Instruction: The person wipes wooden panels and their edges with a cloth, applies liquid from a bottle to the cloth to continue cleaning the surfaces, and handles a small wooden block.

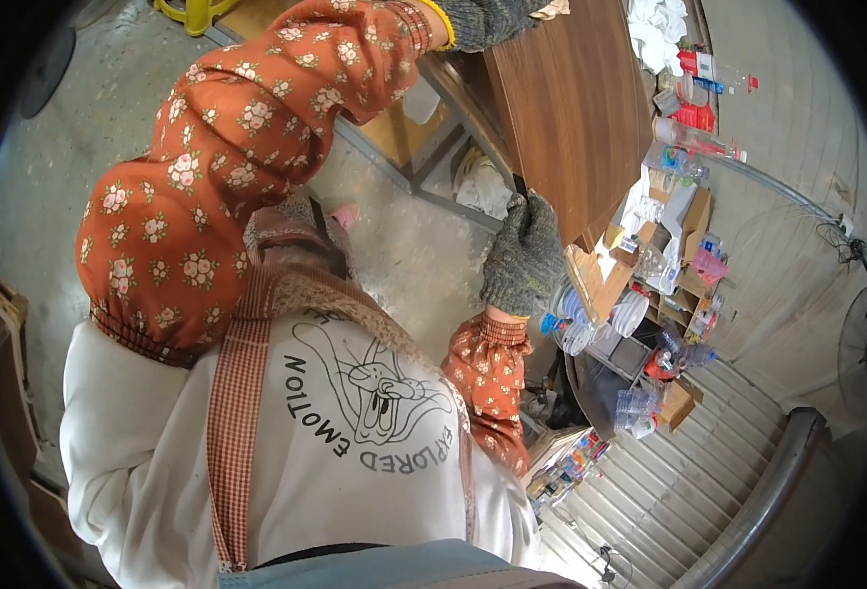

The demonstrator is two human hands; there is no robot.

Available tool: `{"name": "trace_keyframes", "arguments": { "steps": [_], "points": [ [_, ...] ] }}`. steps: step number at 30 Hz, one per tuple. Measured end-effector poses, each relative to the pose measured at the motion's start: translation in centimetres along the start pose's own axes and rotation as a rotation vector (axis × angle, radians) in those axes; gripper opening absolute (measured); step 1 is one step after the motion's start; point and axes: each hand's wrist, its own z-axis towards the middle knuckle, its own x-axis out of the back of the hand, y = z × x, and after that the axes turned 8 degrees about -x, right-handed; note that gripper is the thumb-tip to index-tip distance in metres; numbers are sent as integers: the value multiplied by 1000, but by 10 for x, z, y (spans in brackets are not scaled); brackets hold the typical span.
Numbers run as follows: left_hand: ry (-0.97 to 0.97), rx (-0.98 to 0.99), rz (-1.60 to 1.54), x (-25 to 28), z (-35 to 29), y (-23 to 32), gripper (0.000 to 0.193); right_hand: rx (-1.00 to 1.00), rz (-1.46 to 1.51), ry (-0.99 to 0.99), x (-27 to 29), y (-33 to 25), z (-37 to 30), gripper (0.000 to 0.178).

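A brown wood-grain board (585, 108) lies on a metal-framed workbench (468, 123). My left hand (487, 22), in a dark grey knit glove with a yellow cuff, reaches over the board's far left part. Its fingers are closed round a small tan piece (551, 10), cut off by the upper edge, whose kind I cannot make out. My right hand (526, 253), gloved alike, is closed at the board's near edge, some fingers hidden. A short dark piece (520, 185) shows by its fingertips. Orange floral sleeves cover both forearms.
Beyond the board are white rags (657, 34), plastic bottles (688, 162) and cardboard boxes (696, 221). White rolls (630, 314) sit right of my right hand. A white cloth (484, 187) is on the bench's lower shelf, and a yellow stool (196, 14) stands upper left.
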Motion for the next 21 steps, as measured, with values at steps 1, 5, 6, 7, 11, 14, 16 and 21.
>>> {"name": "trace_keyframes", "arguments": {
  "steps": [1, 5, 6, 7, 11, 14, 16, 21],
  "points": [
    [78, -18, 22, -3, 0, -6, 20, 7, 2, 2, -4, 6, 0, 19],
    [327, -125, 128, -15, -2, -10, 21, 63, 3, 92, -11, 23, -2, 19],
    [162, -48, 70, -12, 2, -7, 22, 62, 0, 88, -10, 23, -2, 19],
    [-3, 29, 14, -9, 5, -4, 22, 61, -4, 84, -9, 23, -2, 19],
    [63, -33, 86, 0, -1, -1, 23, 61, 68, 64, -5, 21, -2, 20],
    [-7, 4, -57, 8, 2, -1, 23, 21, 26, 29, -6, 25, -1, 25],
    [-11, 8, -65, 11, 5, 0, 22, 42, 143, 33, -4, 24, -3, 26],
    [41, -6, -70, 9, 0, -4, 22, 79, 73, 44, -13, 22, 3, 23]
  ]
}}
